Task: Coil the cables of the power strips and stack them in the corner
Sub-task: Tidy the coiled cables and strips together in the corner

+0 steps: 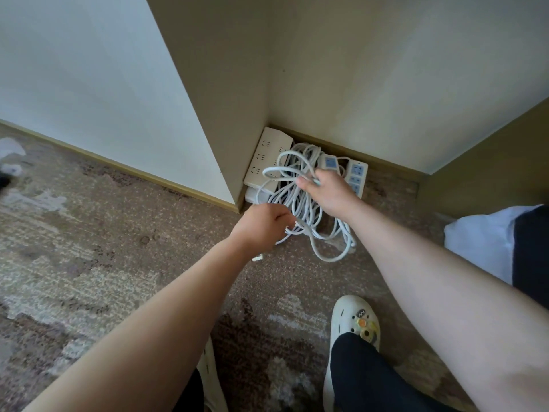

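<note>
Both hands on cable (300, 200): your right hand (329, 193) grips coil top, left hand (263, 223) pinches lower loops; strips (269, 157) just beyond, in corner.

A beige rectangular power strip (267, 157) lay in the far corner against the left wall (219, 99), stacked on a flatter white strip (252, 195). To its right, along the far baseboard (386, 166), lay a white power strip with blue sockets (356, 173). Between them a loose bundle of white cable (303, 203) spilled nearward onto the patterned carpet (118, 233). The right hand (329, 191) sat on the bundle's far part, the left hand (261, 224) at its near left edge. A white clog with charms (353, 322) stood nearer, right of centre.
</note>
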Demonstrator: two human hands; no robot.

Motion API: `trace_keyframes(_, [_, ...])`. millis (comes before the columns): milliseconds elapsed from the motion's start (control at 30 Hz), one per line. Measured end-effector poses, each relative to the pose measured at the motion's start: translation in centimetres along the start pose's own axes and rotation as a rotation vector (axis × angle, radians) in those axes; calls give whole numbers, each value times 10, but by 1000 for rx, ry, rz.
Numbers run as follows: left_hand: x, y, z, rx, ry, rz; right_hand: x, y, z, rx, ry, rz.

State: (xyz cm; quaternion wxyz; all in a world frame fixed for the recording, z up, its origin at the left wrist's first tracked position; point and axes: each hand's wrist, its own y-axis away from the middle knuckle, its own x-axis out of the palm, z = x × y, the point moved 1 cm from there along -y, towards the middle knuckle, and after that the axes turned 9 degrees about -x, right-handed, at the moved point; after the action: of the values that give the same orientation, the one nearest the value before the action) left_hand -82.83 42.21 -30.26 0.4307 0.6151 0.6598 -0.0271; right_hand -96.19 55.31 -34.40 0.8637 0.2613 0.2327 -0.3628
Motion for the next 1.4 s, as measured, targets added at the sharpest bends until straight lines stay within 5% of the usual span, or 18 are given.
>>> trace_keyframes(300, [7,-11,-4,-153,243,-180,1,4,5,70,-330,161])
trace_keyframes(567, [5,-15,-9,-208,515,-202,5,12,14,42,-328,200])
trace_keyframes(700, [3,-15,-4,-162,386,-196,6,9,16,58,-423,147])
trace_keyframes(867, [-4,-5,28,-72,196,-88,-1,3,2,75,-260,18])
trace_keyframes(1100, [-30,-5,63,-229,74,-219,-3,7,-2,25,-55,12])
trace_keyframes(1200, [-31,-14,47,-276,302,-289,0,10,9,-97,30,78])
trace_keyframes(1400, [-31,-15,34,-319,775,-174,-4,13,6,-98,19,68])
